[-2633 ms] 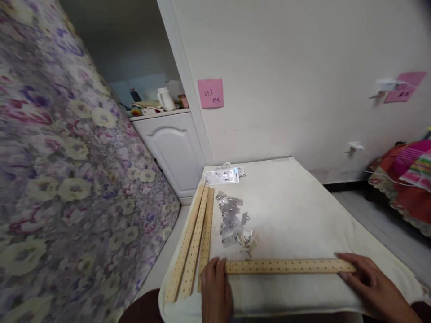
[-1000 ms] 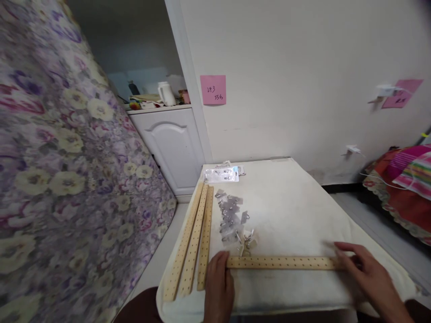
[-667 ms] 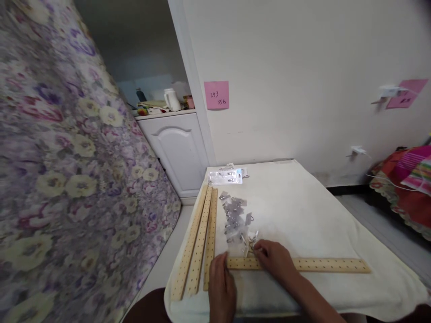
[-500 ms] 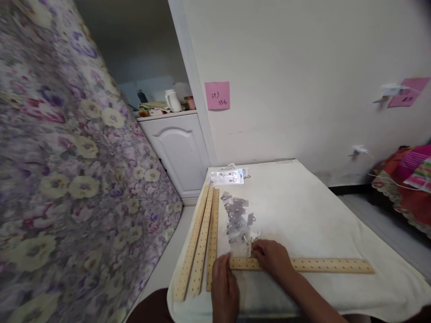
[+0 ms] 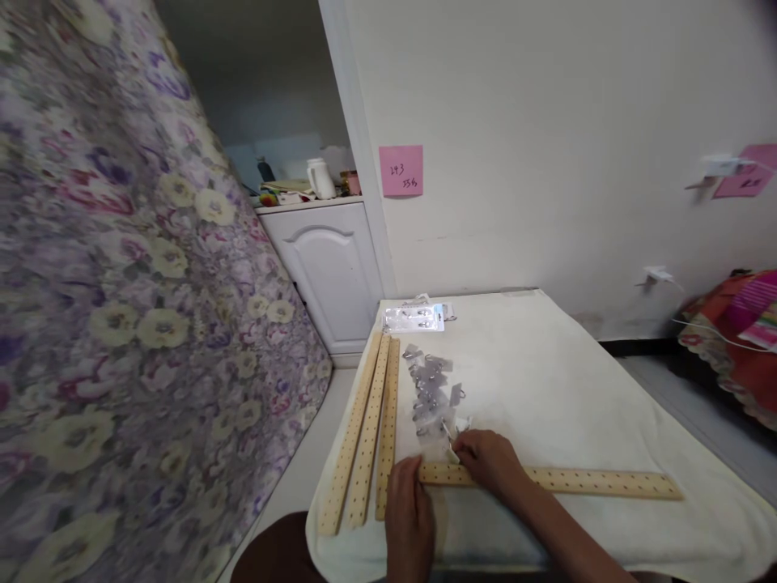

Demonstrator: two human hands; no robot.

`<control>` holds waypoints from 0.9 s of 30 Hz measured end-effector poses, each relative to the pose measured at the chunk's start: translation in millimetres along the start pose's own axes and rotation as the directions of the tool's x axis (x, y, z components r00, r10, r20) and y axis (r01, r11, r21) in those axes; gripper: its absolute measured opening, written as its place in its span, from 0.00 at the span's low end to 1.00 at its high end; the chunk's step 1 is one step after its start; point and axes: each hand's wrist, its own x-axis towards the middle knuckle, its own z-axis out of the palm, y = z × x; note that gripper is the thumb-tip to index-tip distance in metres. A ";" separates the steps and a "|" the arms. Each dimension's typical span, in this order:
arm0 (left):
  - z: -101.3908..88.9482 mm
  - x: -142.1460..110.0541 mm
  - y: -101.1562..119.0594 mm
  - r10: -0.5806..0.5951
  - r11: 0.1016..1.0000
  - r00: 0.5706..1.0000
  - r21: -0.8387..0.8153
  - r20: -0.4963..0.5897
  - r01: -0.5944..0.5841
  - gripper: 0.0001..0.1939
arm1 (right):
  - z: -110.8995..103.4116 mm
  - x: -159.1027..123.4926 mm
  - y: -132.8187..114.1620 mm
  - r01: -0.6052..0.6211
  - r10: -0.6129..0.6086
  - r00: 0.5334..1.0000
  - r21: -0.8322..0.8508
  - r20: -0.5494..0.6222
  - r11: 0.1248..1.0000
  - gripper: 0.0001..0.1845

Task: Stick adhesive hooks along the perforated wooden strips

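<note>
Over there a white jug (image 5: pixel 321 178) stands on the cabinet (image 5: pixel 326 275), beside the floral curtain (image 5: pixel 151 324); a pink note (image 5: pixel 401 171) clings to the wall (image 5: pixel 522 162).

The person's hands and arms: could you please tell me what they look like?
The left hand and right hand wear no gloves; no rings show. The right forearm is bare, without sleeve or watch; the left is mostly out of frame.

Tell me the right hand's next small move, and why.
Probably lift one of the pale pieces with the right hand: its fingertips are right at them, while the left hand is at the left end of the strip.
</note>
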 end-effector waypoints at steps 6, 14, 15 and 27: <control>-2.5 -0.8 3.5 0.000 0.999 1.000 -0.033 0.002 0.000 0.14 | -7.3 -8.3 -14.3 0.035 -0.024 0.987 0.070 -0.158 0.997 0.06; -11.9 2.9 20.3 -0.029 0.997 0.997 -0.073 0.075 0.035 0.12 | 13.0 -15.1 -40.2 0.069 -0.061 0.997 0.177 -0.051 0.982 0.07; -12.6 3.2 21.8 -0.032 0.996 0.996 -0.080 0.086 0.039 0.12 | 15.8 -15.8 -42.5 0.081 -0.075 0.996 0.184 -0.043 0.980 0.07; -15.4 6.3 27.0 -0.091 0.975 0.987 -0.190 0.134 0.115 0.11 | 21.3 -18.1 -48.4 -0.077 0.054 0.997 0.636 0.054 0.768 0.04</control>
